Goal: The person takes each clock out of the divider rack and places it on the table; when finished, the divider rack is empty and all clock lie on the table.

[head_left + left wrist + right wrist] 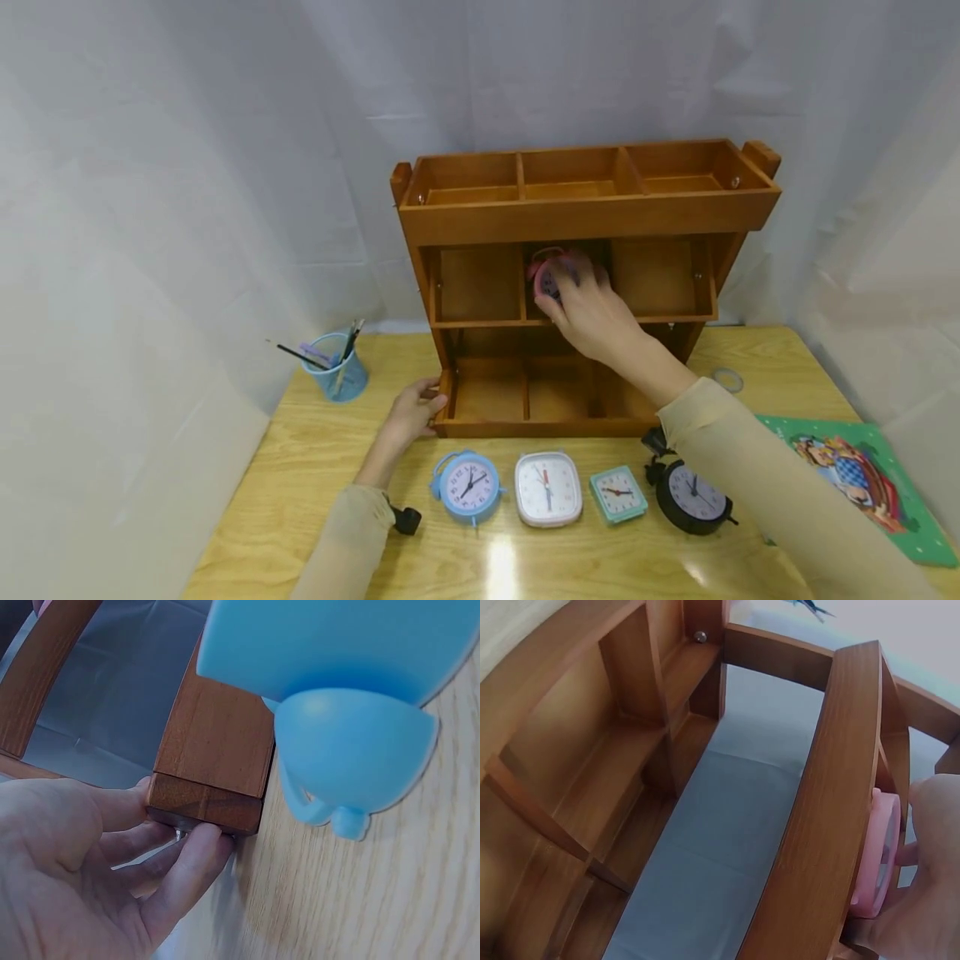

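A three-tier brown wooden shelf (592, 218) stands on the table. My right hand (592, 312) holds a pink alarm clock (548, 282) in the middle compartment of the middle tier. In the right wrist view, the pink clock's rim (877, 855) shows behind the tier's front board, fingers at its face. My left hand (411, 412) grips the shelf's lower left corner; the left wrist view has its fingers about the wooden end (206, 802). Nearest that hand is a blue alarm clock (469, 487), close to the camera in the left wrist view.
Along the front lie a white square clock (548, 489), a small mint clock (618, 493) and a black alarm clock (692, 497). A blue pen cup (345, 379) stands left of the shelf. To the right are a clear ring (727, 381) and a green picture book (862, 475).
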{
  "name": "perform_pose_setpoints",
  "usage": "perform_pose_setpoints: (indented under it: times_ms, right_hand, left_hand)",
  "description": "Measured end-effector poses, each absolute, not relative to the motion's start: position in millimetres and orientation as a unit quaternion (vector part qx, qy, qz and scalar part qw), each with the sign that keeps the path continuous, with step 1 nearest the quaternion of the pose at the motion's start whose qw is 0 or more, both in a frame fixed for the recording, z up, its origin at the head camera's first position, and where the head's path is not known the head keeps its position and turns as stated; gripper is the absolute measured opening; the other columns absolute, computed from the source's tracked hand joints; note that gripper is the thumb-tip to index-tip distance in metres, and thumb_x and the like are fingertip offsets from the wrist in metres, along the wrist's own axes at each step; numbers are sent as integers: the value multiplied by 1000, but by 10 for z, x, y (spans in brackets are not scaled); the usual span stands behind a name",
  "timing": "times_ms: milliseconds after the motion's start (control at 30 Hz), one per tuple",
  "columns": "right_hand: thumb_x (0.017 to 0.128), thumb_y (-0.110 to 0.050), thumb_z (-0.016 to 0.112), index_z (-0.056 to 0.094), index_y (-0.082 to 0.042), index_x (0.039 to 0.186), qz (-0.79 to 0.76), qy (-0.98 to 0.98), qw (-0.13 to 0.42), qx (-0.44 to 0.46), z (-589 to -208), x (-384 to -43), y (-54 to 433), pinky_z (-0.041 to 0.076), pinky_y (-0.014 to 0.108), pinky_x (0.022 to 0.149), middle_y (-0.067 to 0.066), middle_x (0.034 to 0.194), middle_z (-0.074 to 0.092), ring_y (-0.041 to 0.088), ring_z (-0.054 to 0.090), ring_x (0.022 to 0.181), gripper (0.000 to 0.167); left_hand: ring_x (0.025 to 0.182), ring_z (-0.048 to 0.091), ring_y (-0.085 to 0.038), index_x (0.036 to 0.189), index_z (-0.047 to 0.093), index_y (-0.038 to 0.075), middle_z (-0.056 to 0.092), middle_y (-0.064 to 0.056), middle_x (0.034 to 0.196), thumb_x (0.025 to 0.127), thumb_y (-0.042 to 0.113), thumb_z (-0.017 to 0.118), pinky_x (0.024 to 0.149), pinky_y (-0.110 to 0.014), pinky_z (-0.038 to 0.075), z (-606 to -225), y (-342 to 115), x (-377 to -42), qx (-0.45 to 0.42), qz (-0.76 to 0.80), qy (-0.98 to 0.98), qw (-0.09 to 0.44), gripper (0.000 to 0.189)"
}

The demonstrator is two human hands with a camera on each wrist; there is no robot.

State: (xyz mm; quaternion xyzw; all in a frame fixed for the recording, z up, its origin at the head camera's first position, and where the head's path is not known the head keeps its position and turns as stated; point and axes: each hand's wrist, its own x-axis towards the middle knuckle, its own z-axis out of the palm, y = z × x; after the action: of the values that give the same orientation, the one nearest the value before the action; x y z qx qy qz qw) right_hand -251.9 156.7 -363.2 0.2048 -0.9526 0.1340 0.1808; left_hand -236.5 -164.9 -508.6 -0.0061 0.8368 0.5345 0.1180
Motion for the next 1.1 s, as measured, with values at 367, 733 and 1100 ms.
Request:
perform_pose_setpoints:
  times_ms: [367, 733, 1100]
  right_hand:
    - [110, -51, 49, 27, -10, 166, 178, -964, 145, 135, -3582, -2578, 1538, 56, 69, 93, 38, 157, 35, 60, 52, 131, 73]
    - [107, -57, 52, 26, -10, 167, 205, -964, 138, 99, -3533, -2560, 1473, 59, 67, 86, 40, 148, 45, 57, 57, 127, 80]
    - [103, -52, 63, 34, -10, 163, 216, -960, 155, 85, -3469, -2522, 1379, 62, 61, 73, 39, 139, 51, 54, 69, 104, 80]
  left_hand:
    - [131, 60, -48, 157, 44, 0, 52, -31, 149, 110, 12, 55, 81, -45, 66, -5092, -1631, -2357, -1, 529, 841, 116, 49]
    - [130, 60, -47, 156, 45, -1, 53, -31, 148, 110, 11, 56, 78, -43, 66, -5107, -1646, -2393, -4, 533, 839, 110, 49]
    - [134, 58, -49, 157, 42, -1, 52, -32, 149, 110, 12, 54, 82, -47, 66, -5123, -1682, -2370, 4, 533, 839, 111, 50]
